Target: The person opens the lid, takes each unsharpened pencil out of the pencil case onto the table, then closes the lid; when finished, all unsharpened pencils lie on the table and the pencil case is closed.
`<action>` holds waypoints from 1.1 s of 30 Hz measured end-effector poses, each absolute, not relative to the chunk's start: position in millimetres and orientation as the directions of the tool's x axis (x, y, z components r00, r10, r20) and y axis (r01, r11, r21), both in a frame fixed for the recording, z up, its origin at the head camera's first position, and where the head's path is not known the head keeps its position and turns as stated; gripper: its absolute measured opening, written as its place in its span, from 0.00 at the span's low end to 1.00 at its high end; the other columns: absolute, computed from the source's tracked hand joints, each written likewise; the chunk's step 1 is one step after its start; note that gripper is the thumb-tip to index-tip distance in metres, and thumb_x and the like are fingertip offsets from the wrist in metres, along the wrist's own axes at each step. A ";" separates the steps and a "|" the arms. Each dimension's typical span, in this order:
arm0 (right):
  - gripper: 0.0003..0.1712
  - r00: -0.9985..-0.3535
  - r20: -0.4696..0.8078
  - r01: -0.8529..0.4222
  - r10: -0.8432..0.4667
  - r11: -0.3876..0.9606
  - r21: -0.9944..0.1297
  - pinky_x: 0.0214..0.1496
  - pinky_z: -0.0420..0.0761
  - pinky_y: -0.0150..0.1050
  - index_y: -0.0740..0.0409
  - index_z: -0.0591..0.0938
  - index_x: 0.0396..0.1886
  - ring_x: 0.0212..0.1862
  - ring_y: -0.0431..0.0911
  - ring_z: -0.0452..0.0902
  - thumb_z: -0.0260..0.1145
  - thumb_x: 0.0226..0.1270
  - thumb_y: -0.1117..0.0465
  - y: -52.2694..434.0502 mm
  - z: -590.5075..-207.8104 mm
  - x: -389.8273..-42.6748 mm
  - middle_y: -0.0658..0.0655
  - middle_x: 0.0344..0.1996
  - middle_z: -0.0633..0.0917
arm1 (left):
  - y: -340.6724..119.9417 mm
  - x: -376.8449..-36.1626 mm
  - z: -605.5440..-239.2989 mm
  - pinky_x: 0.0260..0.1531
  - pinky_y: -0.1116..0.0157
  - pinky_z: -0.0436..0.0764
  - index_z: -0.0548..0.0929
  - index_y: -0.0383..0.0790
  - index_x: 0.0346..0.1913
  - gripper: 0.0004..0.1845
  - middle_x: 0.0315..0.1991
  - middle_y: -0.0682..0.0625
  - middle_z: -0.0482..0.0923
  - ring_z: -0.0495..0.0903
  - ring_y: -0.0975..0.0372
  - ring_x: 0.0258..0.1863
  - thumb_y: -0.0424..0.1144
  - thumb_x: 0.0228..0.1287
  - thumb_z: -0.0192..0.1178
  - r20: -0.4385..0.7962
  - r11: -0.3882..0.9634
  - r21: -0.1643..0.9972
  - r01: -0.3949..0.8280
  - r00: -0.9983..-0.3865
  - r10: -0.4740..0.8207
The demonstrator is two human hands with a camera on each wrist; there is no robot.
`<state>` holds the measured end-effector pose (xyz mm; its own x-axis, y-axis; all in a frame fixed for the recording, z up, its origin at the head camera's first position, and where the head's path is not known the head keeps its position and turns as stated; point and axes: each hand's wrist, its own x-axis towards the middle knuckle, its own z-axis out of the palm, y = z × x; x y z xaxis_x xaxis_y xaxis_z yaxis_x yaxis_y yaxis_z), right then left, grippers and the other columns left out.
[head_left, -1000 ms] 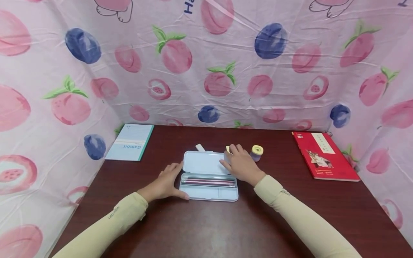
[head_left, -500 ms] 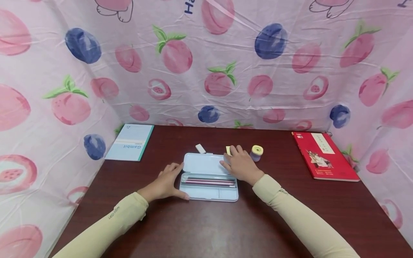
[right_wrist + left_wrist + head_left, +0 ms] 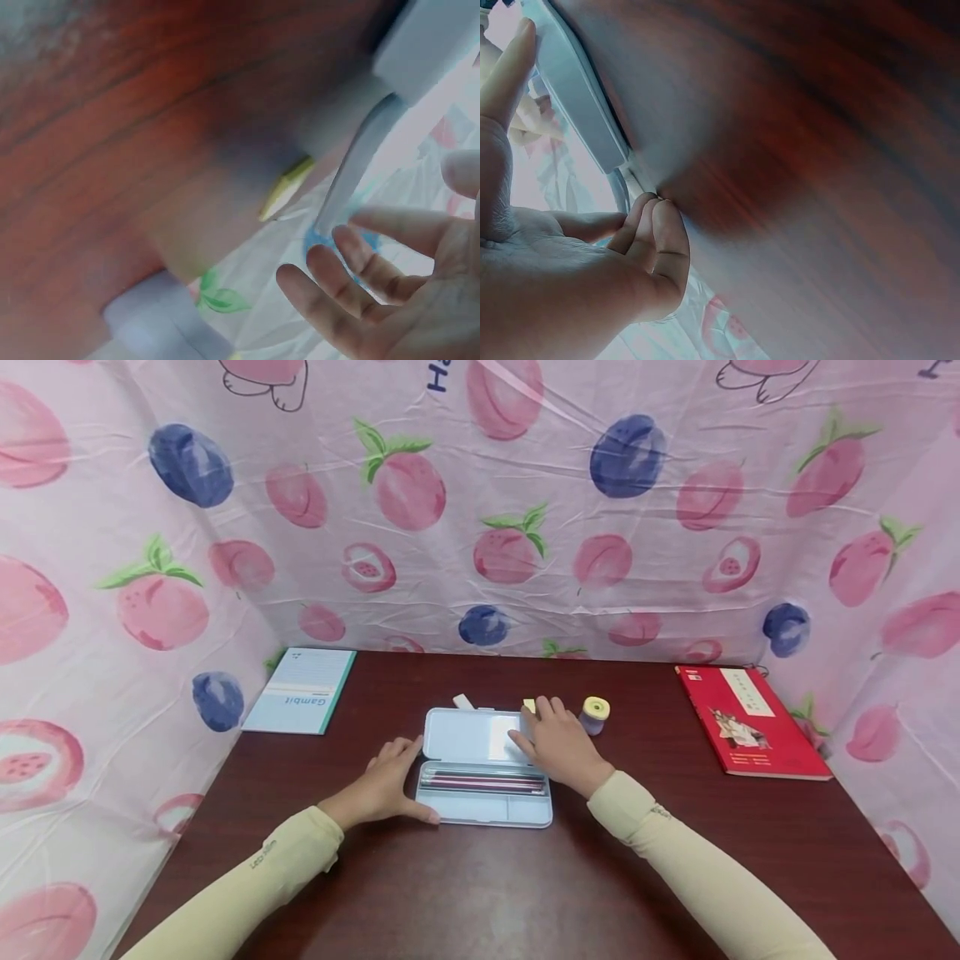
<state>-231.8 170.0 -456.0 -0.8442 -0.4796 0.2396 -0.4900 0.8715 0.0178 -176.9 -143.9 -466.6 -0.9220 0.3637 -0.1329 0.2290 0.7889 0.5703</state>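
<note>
While the pencil case (image 3: 483,793) base is braced by the left hand (image 3: 386,785), fingers relaxed, its lid (image 3: 468,737) has been tipped up slightly by the loosely spread right hand (image 3: 555,745) at its far right edge.

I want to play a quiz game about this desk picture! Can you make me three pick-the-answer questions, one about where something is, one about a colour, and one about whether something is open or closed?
1. Where does the red rectangular book lie on the dark wooden table?
A. far right
B. far left
C. inside the case

2. What colour is the top of the small round pot beside the right hand?
A. green
B. black
C. yellow

3. How is the pale blue plastic pencil case?
A. shut tight
B. open, with its lid tilted back
C. upside down

Answers: 1 A, the book sits by the table's right edge. 2 C, the pot's top shows yellow. 3 B, pencils show in the tray, with the left hand at its left end and the right hand at the lid.
</note>
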 end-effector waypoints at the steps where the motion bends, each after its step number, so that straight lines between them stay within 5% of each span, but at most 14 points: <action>1: 0.34 -0.837 0.259 -0.494 -0.483 0.869 0.023 0.46 0.81 0.49 0.67 0.83 0.66 0.45 0.54 0.70 0.63 0.80 0.41 169.7 -454.6 -229.1 0.65 0.46 0.79 | -144.0 -176.8 -466.9 0.71 0.44 0.69 0.55 0.34 0.85 0.74 0.74 0.38 0.67 0.66 0.49 0.70 0.63 0.41 0.86 -0.132 0.791 0.568 0.228 -0.923 0.361; 7: 0.21 -0.779 0.375 -0.548 -0.502 0.836 -0.020 0.45 0.78 0.45 0.64 0.89 0.50 0.40 0.49 0.72 0.76 0.70 0.51 175.4 -443.7 -202.4 0.59 0.37 0.80 | -143.1 -177.2 -466.9 0.69 0.46 0.71 0.55 0.33 0.85 0.75 0.72 0.38 0.67 0.66 0.50 0.67 0.64 0.40 0.86 -0.127 0.790 0.568 0.231 -0.923 0.362; 12: 0.09 -0.775 0.340 -0.600 -0.532 0.788 -0.136 0.40 0.80 0.40 0.57 0.92 0.34 0.35 0.43 0.74 0.84 0.58 0.60 185.7 -439.3 -184.3 0.52 0.31 0.83 | -142.9 -179.1 -465.7 0.69 0.46 0.70 0.55 0.33 0.85 0.75 0.72 0.39 0.67 0.65 0.50 0.68 0.64 0.41 0.86 -0.129 0.791 0.564 0.235 -0.922 0.366; 19: 0.08 -0.793 0.200 -0.607 -0.575 0.774 -0.183 0.37 0.79 0.35 0.56 0.93 0.35 0.34 0.39 0.71 0.84 0.57 0.60 192.2 -442.0 -179.5 0.51 0.31 0.85 | -145.3 -179.4 -463.0 0.70 0.45 0.70 0.54 0.32 0.85 0.75 0.72 0.37 0.67 0.65 0.49 0.69 0.64 0.41 0.86 -0.134 0.800 0.547 0.246 -0.918 0.374; 33: 0.09 -0.799 0.132 -0.601 -0.586 0.781 -0.171 0.38 0.80 0.34 0.55 0.94 0.37 0.35 0.39 0.73 0.84 0.58 0.60 189.8 -448.0 -187.0 0.49 0.30 0.84 | -145.4 -176.1 -462.7 0.70 0.44 0.69 0.54 0.30 0.85 0.75 0.74 0.37 0.66 0.65 0.49 0.69 0.64 0.41 0.86 -0.138 0.800 0.549 0.243 -0.917 0.374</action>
